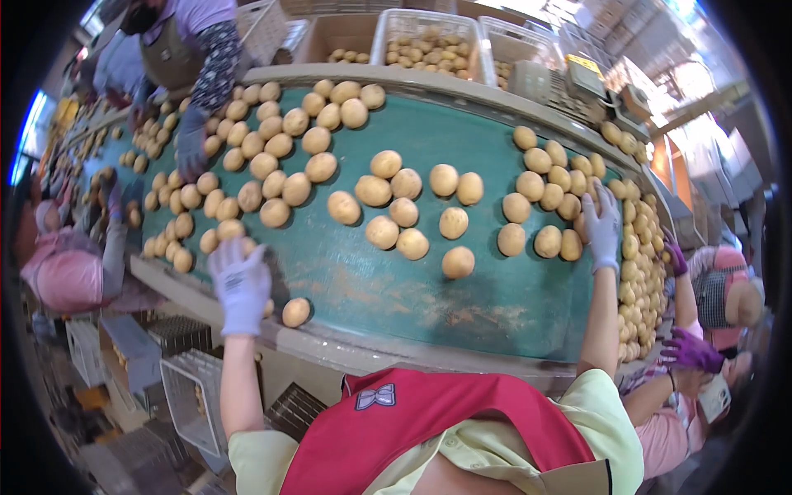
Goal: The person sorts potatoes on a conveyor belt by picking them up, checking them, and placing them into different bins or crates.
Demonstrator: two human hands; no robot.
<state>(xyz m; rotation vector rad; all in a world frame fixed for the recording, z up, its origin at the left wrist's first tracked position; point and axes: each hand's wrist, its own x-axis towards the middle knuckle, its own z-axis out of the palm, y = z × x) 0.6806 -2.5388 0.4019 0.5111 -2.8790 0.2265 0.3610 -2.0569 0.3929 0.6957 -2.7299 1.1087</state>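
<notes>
Many round, pale brown potatoes (406, 184) lie in loose groups on a green conveyor belt (371, 291). My left hand (240, 284), in a white knit glove, is over the belt's near left part, palm down with fingers spread, touching or just over potatoes at its fingertips. One potato (296, 312) rests to the right of that hand. At the right end of the belt my right hand (601, 226), gloved alike, reaches over potatoes with its fingers apart; its fingertips meet a few of them. Whether either palm covers a potato is hidden.
Beyond the far rail stand white plastic crates (430, 52) and a cardboard box (343, 31) with potatoes. A co-worker's gloved hand (192, 145) is over the far left potatoes. Packed potatoes (640, 272) fill the right side, beside a co-worker's purple glove (692, 351). Crates (192, 402) stand below left.
</notes>
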